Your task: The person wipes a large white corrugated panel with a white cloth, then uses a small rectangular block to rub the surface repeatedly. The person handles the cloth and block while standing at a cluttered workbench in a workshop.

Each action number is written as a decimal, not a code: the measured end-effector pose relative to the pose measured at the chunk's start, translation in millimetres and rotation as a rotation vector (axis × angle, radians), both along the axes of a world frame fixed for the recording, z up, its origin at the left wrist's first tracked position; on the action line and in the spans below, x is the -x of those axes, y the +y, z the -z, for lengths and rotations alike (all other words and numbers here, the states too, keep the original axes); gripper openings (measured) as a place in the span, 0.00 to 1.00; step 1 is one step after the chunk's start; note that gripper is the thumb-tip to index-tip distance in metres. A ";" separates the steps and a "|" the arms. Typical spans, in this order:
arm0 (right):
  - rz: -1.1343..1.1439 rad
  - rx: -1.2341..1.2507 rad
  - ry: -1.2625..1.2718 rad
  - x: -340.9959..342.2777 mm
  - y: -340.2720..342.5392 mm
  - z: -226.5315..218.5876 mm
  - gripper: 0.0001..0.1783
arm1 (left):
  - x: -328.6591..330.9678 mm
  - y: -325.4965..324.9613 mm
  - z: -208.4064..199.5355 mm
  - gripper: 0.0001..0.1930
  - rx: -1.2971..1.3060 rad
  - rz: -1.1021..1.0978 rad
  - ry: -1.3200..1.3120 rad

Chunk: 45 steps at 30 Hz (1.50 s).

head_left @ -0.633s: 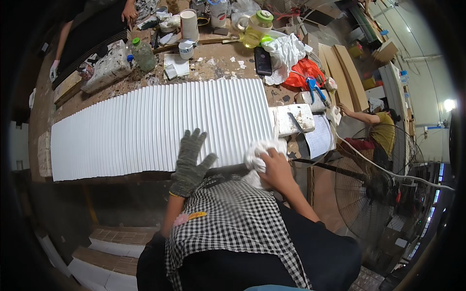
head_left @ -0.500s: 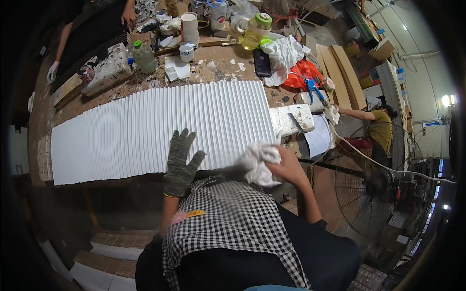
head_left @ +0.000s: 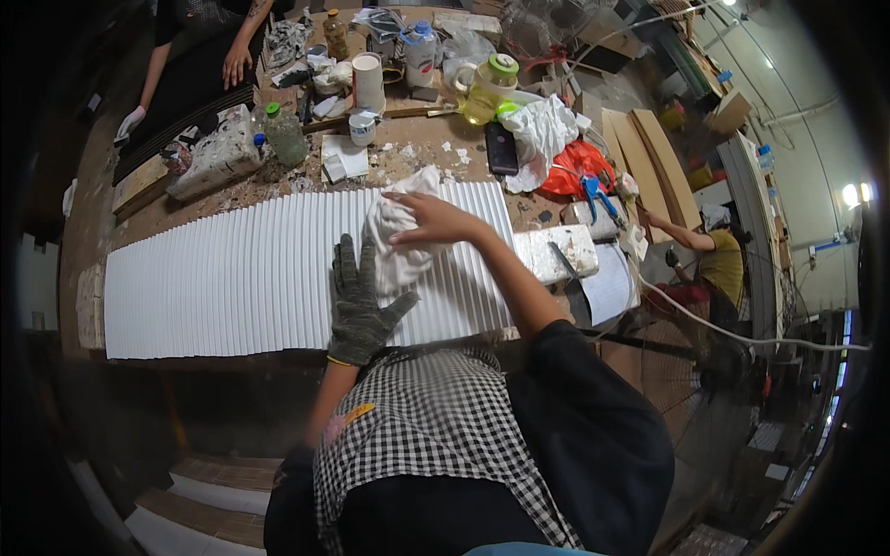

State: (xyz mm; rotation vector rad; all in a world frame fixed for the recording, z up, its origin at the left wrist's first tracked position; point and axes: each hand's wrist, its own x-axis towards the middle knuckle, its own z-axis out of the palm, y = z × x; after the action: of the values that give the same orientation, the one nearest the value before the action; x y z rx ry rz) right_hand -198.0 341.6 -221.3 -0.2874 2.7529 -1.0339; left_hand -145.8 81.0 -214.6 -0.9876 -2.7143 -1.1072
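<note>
A long white ribbed panel [head_left: 269, 278] lies flat along the dusty wooden bench [head_left: 436, 153], its ridges running crosswise; the left hand [head_left: 357, 306], in a grey knit glove, rests spread flat on it near the front edge; the bare right hand [head_left: 436, 220] presses a crumpled white cloth [head_left: 394, 243] onto the ribs, fingers loosely curved over it. Behind stand a green bottle [head_left: 285, 132], a white cup [head_left: 368, 82] and a dark phone [head_left: 502, 148]; the panel's left stretch is bare.

Left hand [head_left: 360, 310] in a grey knit glove, flat on the long white ribbed panel [head_left: 232, 278]. Bare right hand [head_left: 431, 221] pressing a crumpled white cloth [head_left: 394, 243] onto the ribs, possibly gripping it.
</note>
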 end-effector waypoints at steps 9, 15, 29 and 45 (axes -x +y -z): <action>0.759 -0.397 0.088 27.9 229.8 97.9 0.18 | -4.8 33.2 23.9 0.51 0.288 -0.013 0.142; 0.725 -0.620 -0.140 71.2 281.9 139.6 0.35 | -2.6 32.9 32.3 0.55 0.290 0.004 0.125; 0.715 -0.629 -0.252 96.5 290.3 139.3 0.34 | -2.8 34.5 32.5 0.58 0.292 0.002 0.119; 0.748 -0.537 -0.170 76.4 330.3 132.4 0.27 | -1.4 35.1 35.3 0.56 0.278 0.005 0.116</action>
State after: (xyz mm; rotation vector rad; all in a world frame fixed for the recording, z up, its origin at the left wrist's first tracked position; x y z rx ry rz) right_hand -274.4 671.8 -353.7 0.9103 2.8630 -0.3406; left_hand -144.4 116.1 -250.0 -1.0541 -2.8209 -0.6597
